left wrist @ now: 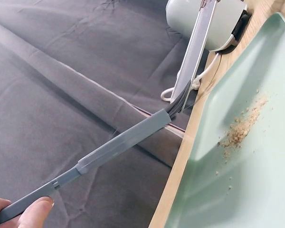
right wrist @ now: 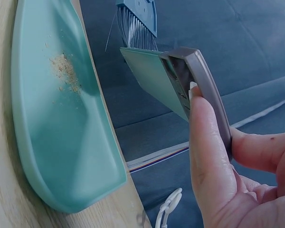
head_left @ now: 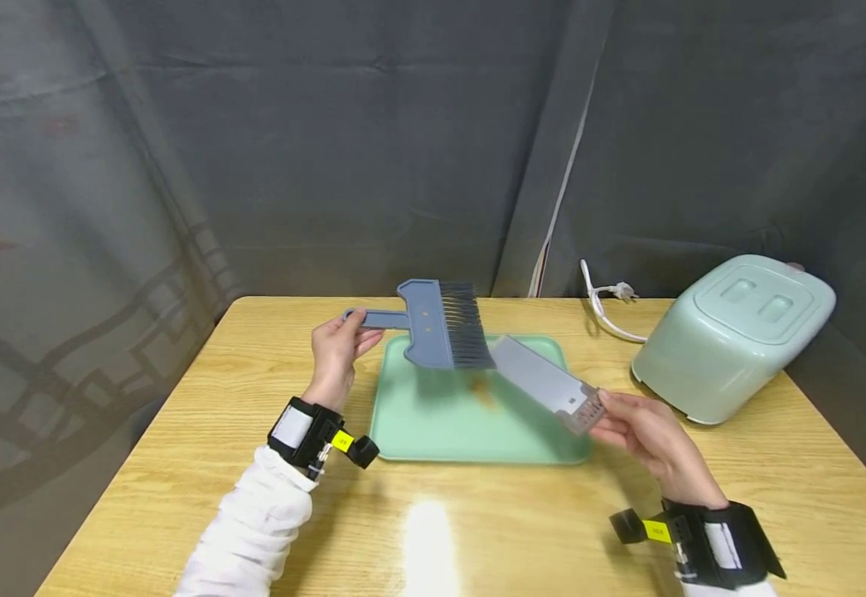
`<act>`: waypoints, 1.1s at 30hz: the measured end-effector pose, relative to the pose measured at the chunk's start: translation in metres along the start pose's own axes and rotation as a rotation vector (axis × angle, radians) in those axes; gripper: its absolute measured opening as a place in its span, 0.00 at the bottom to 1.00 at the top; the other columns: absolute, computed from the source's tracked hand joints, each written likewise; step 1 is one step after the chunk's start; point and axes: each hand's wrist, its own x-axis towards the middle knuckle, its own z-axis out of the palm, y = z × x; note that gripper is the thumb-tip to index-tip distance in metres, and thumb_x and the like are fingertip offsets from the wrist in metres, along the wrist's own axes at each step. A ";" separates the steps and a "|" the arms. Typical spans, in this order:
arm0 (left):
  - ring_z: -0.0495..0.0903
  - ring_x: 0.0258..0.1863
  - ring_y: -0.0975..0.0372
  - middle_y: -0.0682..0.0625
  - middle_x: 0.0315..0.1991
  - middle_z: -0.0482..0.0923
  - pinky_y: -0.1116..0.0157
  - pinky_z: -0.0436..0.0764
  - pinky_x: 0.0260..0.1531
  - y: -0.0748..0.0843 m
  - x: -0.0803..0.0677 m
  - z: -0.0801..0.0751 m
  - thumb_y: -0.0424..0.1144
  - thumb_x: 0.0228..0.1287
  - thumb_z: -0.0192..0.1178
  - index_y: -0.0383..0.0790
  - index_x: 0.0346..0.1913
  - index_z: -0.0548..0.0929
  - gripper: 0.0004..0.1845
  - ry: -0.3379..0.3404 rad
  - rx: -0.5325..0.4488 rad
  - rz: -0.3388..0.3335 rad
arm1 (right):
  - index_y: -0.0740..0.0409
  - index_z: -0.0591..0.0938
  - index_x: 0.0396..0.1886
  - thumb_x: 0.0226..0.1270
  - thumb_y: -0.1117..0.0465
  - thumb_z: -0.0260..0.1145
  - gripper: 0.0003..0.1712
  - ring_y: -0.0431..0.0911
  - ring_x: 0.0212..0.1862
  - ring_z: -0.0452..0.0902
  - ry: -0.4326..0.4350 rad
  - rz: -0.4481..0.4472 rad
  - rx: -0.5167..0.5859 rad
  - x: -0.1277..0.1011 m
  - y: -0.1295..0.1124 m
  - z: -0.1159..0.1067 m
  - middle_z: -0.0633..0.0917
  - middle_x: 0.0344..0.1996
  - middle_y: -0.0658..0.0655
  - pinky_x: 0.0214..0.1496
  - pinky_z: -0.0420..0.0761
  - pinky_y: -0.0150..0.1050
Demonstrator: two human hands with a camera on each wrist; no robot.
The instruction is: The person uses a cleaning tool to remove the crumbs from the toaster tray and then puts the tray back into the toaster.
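Observation:
My left hand (head_left: 337,352) pinches the thin handle of a grey-blue brush (head_left: 436,323) and holds it in the air over the far edge of a mint-green tray (head_left: 433,431). The brush bristles (head_left: 470,325) point right, toward a flat grey dustpan (head_left: 544,383). My right hand (head_left: 645,431) grips the dustpan by its near end, thumb on one side and fingers on the other, tilted above the tray's right half. A small pile of brown crumbs (left wrist: 240,130) lies on the tray, crumbs (right wrist: 64,71) also showing in the right wrist view.
A pale green appliance (head_left: 734,332) lies at the table's right, with its white cord and plug (head_left: 612,303) trailing behind the tray. The wooden table (head_left: 179,431) stands against dark grey cloth hangings.

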 end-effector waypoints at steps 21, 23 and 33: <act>0.88 0.24 0.67 0.52 0.23 0.85 0.70 0.89 0.38 0.003 0.003 -0.017 0.31 0.78 0.54 0.19 0.49 0.79 0.13 0.042 0.015 0.017 | 0.81 0.61 0.67 0.82 0.66 0.51 0.25 0.39 0.34 0.87 0.021 0.052 -0.043 0.003 0.001 0.002 0.87 0.32 0.51 0.44 0.90 0.33; 0.88 0.24 0.67 0.53 0.22 0.85 0.70 0.89 0.37 0.004 0.003 -0.019 0.32 0.78 0.54 0.20 0.48 0.79 0.13 0.052 0.023 0.024 | 0.77 0.70 0.62 0.82 0.66 0.52 0.19 0.40 0.35 0.87 0.017 0.043 -0.024 0.003 0.001 0.001 0.87 0.32 0.52 0.44 0.90 0.33; 0.88 0.24 0.67 0.52 0.22 0.85 0.70 0.90 0.37 0.012 0.008 -0.028 0.31 0.77 0.54 0.22 0.44 0.80 0.10 0.065 0.008 0.044 | 0.54 0.82 0.39 0.81 0.67 0.52 0.13 0.40 0.36 0.88 -0.016 0.018 0.017 0.004 0.000 -0.003 0.89 0.32 0.52 0.44 0.90 0.34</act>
